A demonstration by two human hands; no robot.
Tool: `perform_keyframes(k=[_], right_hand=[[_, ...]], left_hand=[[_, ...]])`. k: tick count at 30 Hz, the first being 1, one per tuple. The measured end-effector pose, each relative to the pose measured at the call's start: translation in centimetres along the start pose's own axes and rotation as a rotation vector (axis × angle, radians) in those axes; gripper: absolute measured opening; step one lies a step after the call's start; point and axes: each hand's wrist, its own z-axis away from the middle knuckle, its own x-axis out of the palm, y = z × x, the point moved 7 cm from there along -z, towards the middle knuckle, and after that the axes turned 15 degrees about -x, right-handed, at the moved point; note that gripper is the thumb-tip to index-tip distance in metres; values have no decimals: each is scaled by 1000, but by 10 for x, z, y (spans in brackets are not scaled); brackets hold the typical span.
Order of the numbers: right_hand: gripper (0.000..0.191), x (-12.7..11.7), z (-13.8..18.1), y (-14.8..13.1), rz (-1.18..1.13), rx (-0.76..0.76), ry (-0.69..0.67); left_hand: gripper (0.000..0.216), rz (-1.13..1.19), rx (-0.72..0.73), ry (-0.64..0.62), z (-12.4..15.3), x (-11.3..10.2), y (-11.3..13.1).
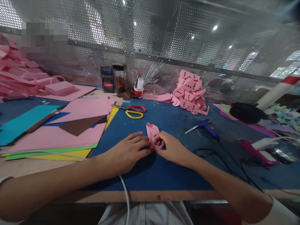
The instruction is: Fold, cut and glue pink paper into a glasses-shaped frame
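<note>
A small folded pink paper piece (152,131) lies on the blue work mat (168,172) in front of me. My left hand (125,153) rests flat on the mat with its fingertips pressing the piece's near end. My right hand (170,147) pinches the same end between thumb and fingers. The far part of the piece sticks out beyond both hands.
Scissors (133,111) with red and yellow handles lie behind the piece. Stacked coloured sheets (70,134) lie at the left, a heap of pink cut-outs (189,92) at the back, a blue glue gun (206,127) and black cables (222,156) at the right. A perforated metal screen (164,37) closes the back.
</note>
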Motion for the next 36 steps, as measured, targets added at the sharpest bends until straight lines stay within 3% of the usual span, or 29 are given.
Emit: perform_keyframes(k=[9,24,36], right_hand=[[6,1,-4,3,11,49,32],[26,-2,1,0,-120,1,-45],[17,-21,-2,14,-170,84,163]], left_hand=[[38,-24,4,-1,4,2,3],[44,5,2,-16,2,0,2],[53,9,10,-57,2,0,3]])
